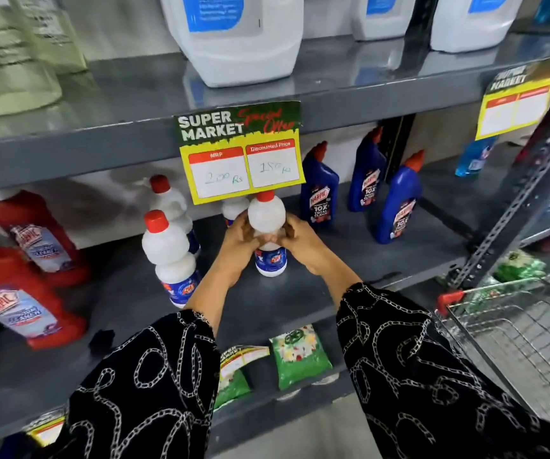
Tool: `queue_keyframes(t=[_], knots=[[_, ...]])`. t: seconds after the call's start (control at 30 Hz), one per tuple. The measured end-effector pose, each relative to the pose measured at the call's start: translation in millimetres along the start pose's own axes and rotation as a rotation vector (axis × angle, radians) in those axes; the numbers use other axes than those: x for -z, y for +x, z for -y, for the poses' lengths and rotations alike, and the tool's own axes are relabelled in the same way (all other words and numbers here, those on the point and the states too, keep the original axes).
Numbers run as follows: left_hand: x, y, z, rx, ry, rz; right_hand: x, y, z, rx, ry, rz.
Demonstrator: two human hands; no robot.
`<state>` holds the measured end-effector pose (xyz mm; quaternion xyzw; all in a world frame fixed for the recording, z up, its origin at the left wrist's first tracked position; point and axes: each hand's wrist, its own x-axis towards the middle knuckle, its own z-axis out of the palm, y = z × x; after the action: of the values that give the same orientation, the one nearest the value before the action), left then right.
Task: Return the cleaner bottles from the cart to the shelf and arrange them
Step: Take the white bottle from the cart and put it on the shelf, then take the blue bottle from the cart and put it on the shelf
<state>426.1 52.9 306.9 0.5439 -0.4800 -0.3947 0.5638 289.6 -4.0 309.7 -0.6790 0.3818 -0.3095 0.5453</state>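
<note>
A white cleaner bottle [267,217] with a red cap and blue label stands upright on the grey middle shelf [349,260]. My left hand [240,240] and my right hand [300,238] both grip its waist from either side. Two more white bottles [166,243] with red caps stand to its left, and another one [233,207] is partly hidden behind it. Three blue Harpic bottles [320,190] stand to the right. The wire cart [515,342] sits at the lower right; no bottles show in its visible part.
Red Harpic bottles [35,240] stand at the shelf's left end. A price sign [243,154] hangs from the upper shelf edge just above my hands. Large white jugs [237,38] fill the top shelf. Green packets [300,356] lie on the lower shelf.
</note>
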Motion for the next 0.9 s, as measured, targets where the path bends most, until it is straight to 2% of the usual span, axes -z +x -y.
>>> queue_keyframes(t=[0.07,0.13,0.2,0.27,0.33,0.43,0.53,0.6,0.7,0.8,0.9], knots=[[-8.5,-0.7,-3.9,0.029,0.004,-0.036,3.0,4.3,-5.1,-0.003,-0.024,0.003],[-25.1,-9.5,-8.3,-0.017,0.079,-0.239,9.3,4.2,-7.9,-0.008,-0.056,0.013],[-48.6,-22.7,-9.2,-0.225,0.239,-0.483,18.7,0.5,-8.5,-0.027,0.075,-0.019],[-77.4,-30.8,-10.1,-0.436,0.343,-0.594,35.8,-7.8,-8.1,-0.058,0.302,-0.155],[-110.5,-31.6,-13.7,-0.586,0.410,-0.602,61.3,-22.2,-13.2,-0.025,0.347,-0.283],[-174.0,-32.0,-18.2,-0.671,0.354,-0.563,108.8,-59.2,-29.7,0.126,0.286,-0.429],[-255.7,-42.2,-12.4,-0.673,0.230,-0.388,166.3,-107.3,-57.2,0.168,0.228,-0.674],[-316.7,-51.8,-2.8,-0.604,0.154,-0.150,206.5,-145.1,-79.4,0.134,0.262,-0.825],[-410.8,-67.2,20.7,-0.201,0.012,0.229,267.8,-203.7,-125.9,0.028,0.336,-1.010],[-504.0,-82.0,56.9,0.174,-0.050,0.461,327.3,-263.0,-182.6,-0.133,0.350,-1.209],[-590.7,-101.7,98.0,0.479,0.024,0.632,372.6,-319.9,-247.9,-0.391,0.312,-1.365]])
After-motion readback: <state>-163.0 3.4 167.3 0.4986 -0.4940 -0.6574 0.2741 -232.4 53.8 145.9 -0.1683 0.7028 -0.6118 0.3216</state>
